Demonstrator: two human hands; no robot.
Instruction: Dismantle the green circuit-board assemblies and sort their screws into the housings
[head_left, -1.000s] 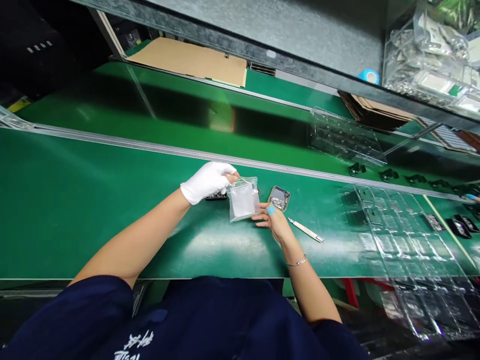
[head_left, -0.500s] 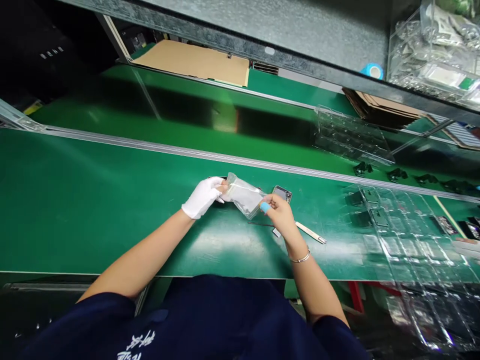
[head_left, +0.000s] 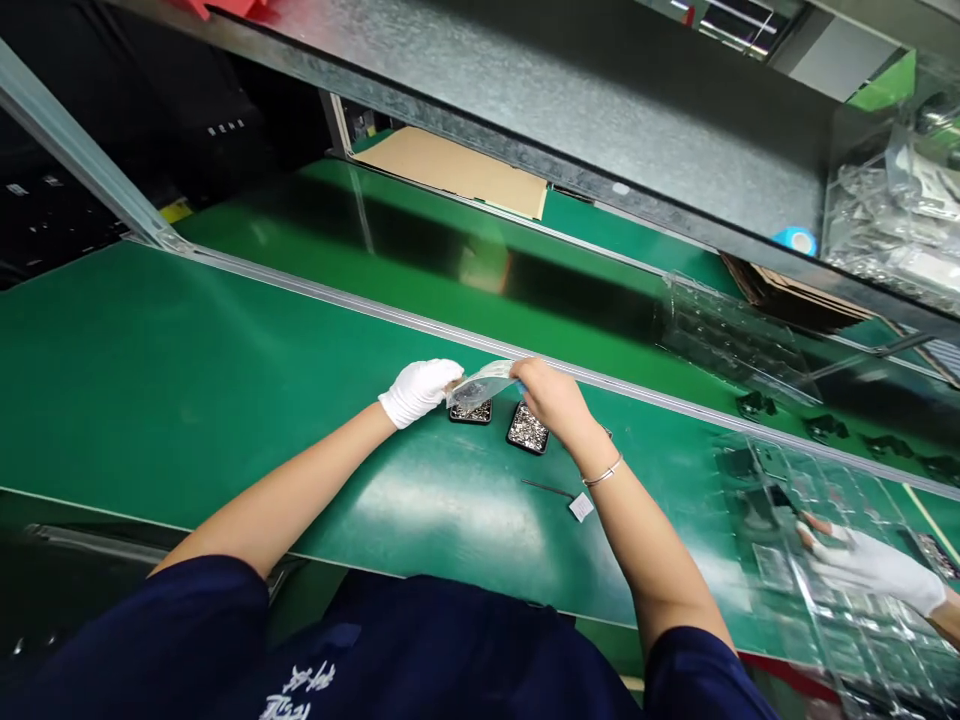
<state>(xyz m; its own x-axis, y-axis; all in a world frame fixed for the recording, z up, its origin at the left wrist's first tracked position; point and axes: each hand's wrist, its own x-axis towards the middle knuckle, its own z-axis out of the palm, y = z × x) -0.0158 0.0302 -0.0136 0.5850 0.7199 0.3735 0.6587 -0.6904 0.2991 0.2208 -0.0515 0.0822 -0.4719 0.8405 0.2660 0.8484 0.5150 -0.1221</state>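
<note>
A clear plastic bag (head_left: 484, 383) is stretched between my two hands above the green bench. My left hand (head_left: 422, 390), in a white glove with bare fingertips, pinches its left end. The bag's right end is gripped by my right hand (head_left: 551, 400), which is bare and wears a bangle at the wrist. Beneath the bag sits a small black tray (head_left: 471, 412) of tiny metal parts. Another black tray (head_left: 528, 430) with similar parts lies below my right hand. Near my right forearm is a thin dark rod (head_left: 547, 487) beside a white tag (head_left: 581, 507).
A co-worker's gloved hand (head_left: 874, 570) reaches over clear plastic trays (head_left: 810, 600) at the right. A metal rail (head_left: 337, 297) crosses behind my hands. Overhead runs a grey shelf (head_left: 525, 90) with a blue roll (head_left: 796, 240) on it.
The view has shifted and tilted. My hands have lifted and turned the bag, uncovering the two black trays. My right hand is now palm down. A co-worker's hand has reached further in from the right.
</note>
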